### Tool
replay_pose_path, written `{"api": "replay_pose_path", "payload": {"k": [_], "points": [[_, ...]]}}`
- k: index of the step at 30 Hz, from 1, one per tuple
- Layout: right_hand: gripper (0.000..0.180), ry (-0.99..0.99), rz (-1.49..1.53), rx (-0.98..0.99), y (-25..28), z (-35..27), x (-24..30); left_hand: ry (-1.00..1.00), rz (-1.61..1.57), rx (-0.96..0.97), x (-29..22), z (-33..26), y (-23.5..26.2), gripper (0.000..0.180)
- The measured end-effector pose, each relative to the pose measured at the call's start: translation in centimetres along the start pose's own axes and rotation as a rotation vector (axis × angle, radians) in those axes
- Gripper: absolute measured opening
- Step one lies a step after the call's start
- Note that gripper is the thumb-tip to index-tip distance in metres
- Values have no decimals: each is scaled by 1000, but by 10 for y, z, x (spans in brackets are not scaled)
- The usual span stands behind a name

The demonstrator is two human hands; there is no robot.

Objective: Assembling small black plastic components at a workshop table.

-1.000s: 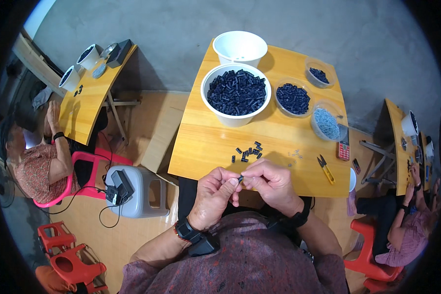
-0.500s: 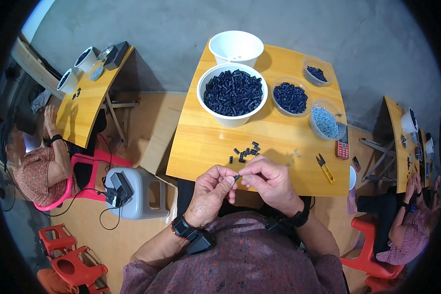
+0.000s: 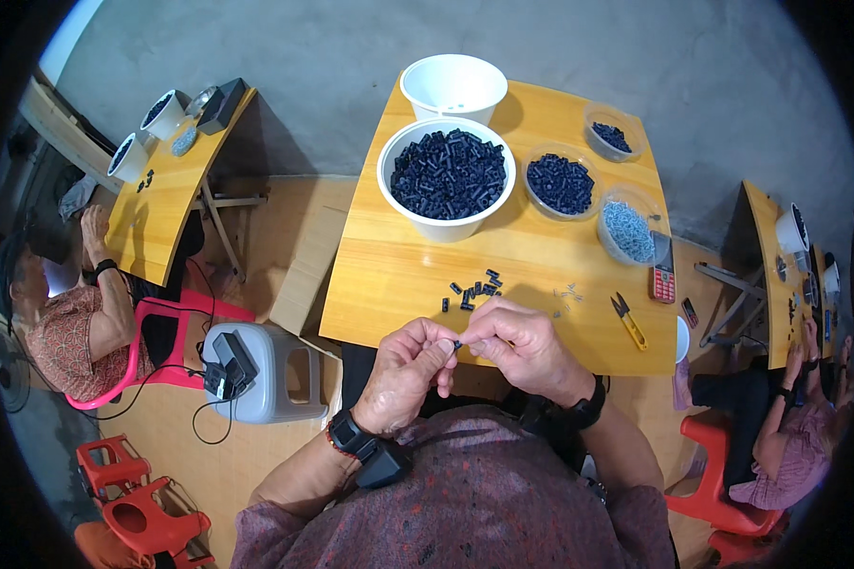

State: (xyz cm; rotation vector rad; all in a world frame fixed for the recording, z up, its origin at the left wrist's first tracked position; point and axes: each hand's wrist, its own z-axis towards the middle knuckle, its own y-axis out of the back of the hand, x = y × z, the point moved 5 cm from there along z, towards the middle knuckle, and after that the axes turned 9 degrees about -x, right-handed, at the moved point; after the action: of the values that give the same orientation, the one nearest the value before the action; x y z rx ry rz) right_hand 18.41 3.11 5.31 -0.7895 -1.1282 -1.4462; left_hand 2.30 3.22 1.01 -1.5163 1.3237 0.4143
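Just beyond the near edge of the wooden table (image 3: 389, 313), my left hand (image 3: 403, 372) pinches a tiny dark plastic piece (image 3: 457, 345) between thumb and fingers. My right hand (image 3: 524, 349) meets it there, its thumb and index finger closed at the piece's right side; whatever is between those fingertips is too small to make out. Past my hands lies a loose group of short black plastic pieces (image 3: 491, 276). To the right of them are a few tiny pale metal bits (image 3: 569, 292) and yellow-handled thread snips (image 3: 630, 324).
A white tub (image 3: 383, 180) full of dark pieces stands before another white tub (image 3: 454, 76). Clear bowls hold dark pieces (image 3: 560, 185) and small light-blue bits (image 3: 628, 230). A red phone (image 3: 663, 280) lies at the right edge. A grey stool (image 3: 266, 379) stands left; people sit at neighbouring tables.
My right wrist has turned slightly and risen a little, while its fingers stay at the small piece. The left hand holds nearly the same pinch. The whole view has shifted slightly.
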Motion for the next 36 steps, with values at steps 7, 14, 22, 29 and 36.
{"api": "replay_pose_path", "payload": {"k": [7, 14, 22, 29, 36], "points": [[10, 26, -31, 18, -3, -3, -1, -46, 74, -65, 4, -1, -1, 7], [12, -107, 121, 7, -6, -6, -17, -84, 96, -107, 6, -1, 1, 5], [15, -106, 134, -5, -13, -15, -23, -85, 65, -125, 14, -1, 4, 5], [8, -399, 427, -68, -12, -14, -35, -58, 64, -103, 5, 0, 2, 6], [8, -406, 346, -53, -11, -20, -45, -78, 36, -81, 10, 1, 7, 10]]}}
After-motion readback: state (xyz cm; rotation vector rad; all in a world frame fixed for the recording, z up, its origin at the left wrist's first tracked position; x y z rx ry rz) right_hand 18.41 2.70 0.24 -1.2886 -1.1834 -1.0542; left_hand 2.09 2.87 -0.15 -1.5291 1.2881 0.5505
